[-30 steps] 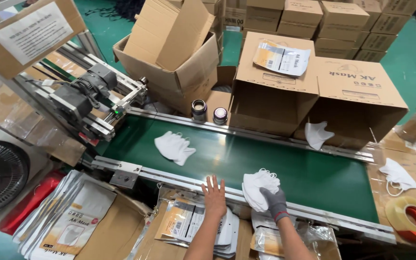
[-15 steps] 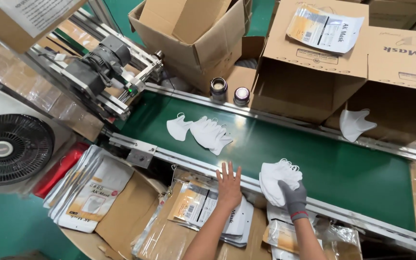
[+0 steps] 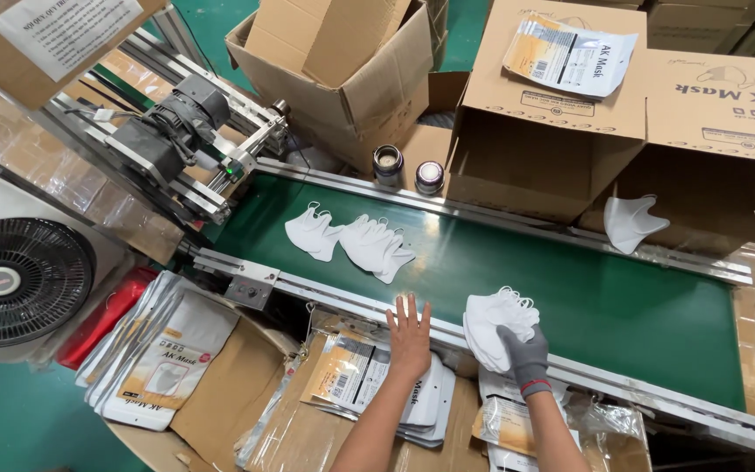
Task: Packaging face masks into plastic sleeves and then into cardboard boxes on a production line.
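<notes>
Green painted floor point(image 3: 10, 419), stacked cardboard boxes point(image 3: 552, 114), white fan point(image 3: 15, 280), even overhead light

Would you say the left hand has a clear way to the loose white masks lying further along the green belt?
Probably yes: the left hand rests at the belt's near rail, and only bare green belt lies between it and the loose masks.

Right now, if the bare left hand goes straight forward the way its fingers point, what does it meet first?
The left hand points across the green belt. Bare belt comes first, then probably the metal rail at the far edge. The white masks lie slightly left of that line.
</notes>
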